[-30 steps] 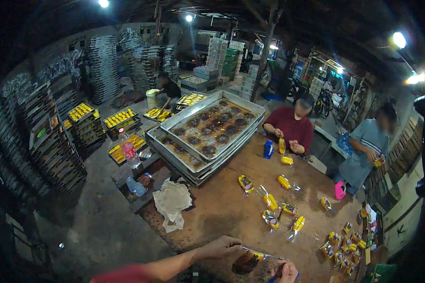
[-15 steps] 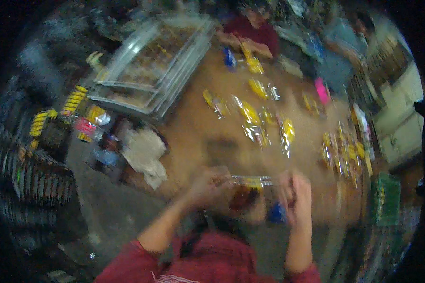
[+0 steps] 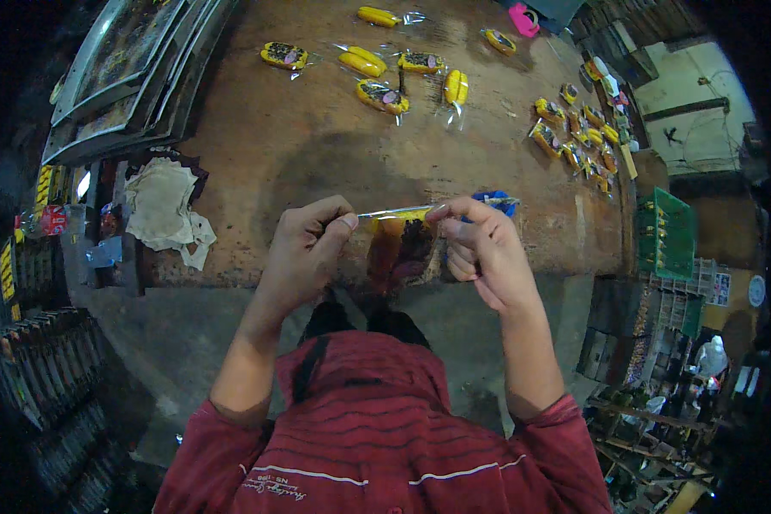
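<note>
My left hand (image 3: 304, 244) pinches one end of the top edge of a clear plastic bag between thumb and fingers. At the other end, my right hand (image 3: 488, 253) grips the same edge with its fingers bent. Between them the bag's edge is pulled into a straight, shiny line. Below that line hangs the bagged bread (image 3: 413, 244), yellow with a dark crumbly topping, beside a reddish-brown part that I cannot make out clearly. Just beyond my right hand lies a crumpled blue item (image 3: 499, 202), partly hidden by the fingers.
Several wrapped yellow breads (image 3: 362, 60) lie scattered on the wooden table (image 3: 248, 154). More are heaped at the right (image 3: 574, 128). Stacked metal trays (image 3: 137, 103) stand far left, above a pale cloth (image 3: 163, 206). A green crate (image 3: 670, 231) stands beyond the right edge.
The view has swung and sharpened; the people across the table are mostly out of it. My hands still hold the bag stretched between them.
</note>
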`<action>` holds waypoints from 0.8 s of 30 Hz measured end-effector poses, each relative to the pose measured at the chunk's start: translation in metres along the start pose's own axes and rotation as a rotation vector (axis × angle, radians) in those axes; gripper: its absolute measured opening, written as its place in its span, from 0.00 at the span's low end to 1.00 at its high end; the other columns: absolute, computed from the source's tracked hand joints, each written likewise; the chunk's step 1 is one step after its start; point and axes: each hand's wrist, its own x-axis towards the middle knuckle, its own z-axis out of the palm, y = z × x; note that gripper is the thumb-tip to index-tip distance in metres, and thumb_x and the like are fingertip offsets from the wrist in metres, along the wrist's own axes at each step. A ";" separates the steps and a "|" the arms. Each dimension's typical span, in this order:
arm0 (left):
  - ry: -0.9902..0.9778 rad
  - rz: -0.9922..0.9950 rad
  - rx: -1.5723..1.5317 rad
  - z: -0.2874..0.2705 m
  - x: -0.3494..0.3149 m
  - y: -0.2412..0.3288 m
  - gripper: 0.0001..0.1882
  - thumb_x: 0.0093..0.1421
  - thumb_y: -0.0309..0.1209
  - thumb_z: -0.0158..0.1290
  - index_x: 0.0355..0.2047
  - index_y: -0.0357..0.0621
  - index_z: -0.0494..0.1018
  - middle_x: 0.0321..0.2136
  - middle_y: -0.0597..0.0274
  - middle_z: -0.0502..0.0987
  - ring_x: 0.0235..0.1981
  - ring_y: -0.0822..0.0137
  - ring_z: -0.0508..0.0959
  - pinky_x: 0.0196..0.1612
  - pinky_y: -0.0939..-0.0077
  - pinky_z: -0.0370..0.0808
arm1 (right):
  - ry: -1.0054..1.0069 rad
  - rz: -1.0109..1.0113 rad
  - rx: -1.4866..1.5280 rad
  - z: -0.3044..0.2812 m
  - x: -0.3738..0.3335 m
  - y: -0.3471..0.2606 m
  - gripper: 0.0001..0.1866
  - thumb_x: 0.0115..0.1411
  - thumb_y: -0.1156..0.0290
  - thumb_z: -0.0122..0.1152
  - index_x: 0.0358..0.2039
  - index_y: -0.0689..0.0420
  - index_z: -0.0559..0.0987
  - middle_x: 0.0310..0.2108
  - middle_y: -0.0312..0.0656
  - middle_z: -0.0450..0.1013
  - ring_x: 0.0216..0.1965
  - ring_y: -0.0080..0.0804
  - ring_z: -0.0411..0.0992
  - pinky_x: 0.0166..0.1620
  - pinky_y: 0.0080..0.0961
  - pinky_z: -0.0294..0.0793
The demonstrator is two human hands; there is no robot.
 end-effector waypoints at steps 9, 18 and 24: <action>-0.258 -0.030 -0.092 0.007 -0.003 0.010 0.12 0.69 0.31 0.47 0.28 0.38 0.69 0.18 0.73 0.66 0.22 0.82 0.64 0.24 0.80 0.61 | 0.044 -0.022 -0.173 -0.014 -0.010 0.008 0.13 0.64 0.78 0.61 0.50 0.59 0.79 0.18 0.23 0.65 0.16 0.09 0.55 0.19 0.14 0.50; -0.345 -0.136 -0.256 0.011 0.006 0.005 0.13 0.70 0.30 0.45 0.26 0.42 0.67 0.18 0.74 0.64 0.19 0.82 0.61 0.23 0.81 0.60 | 0.134 -0.084 -0.269 -0.014 -0.034 0.021 0.33 0.60 0.75 0.68 0.66 0.53 0.69 0.15 0.22 0.62 0.17 0.11 0.59 0.22 0.17 0.56; -0.292 -0.214 -0.284 0.019 0.012 -0.011 0.14 0.70 0.32 0.45 0.25 0.44 0.67 0.16 0.75 0.63 0.17 0.82 0.61 0.21 0.82 0.58 | 0.228 -0.501 -0.971 -0.031 -0.050 0.046 0.39 0.57 0.68 0.73 0.68 0.52 0.68 0.14 0.32 0.62 0.15 0.23 0.61 0.22 0.24 0.62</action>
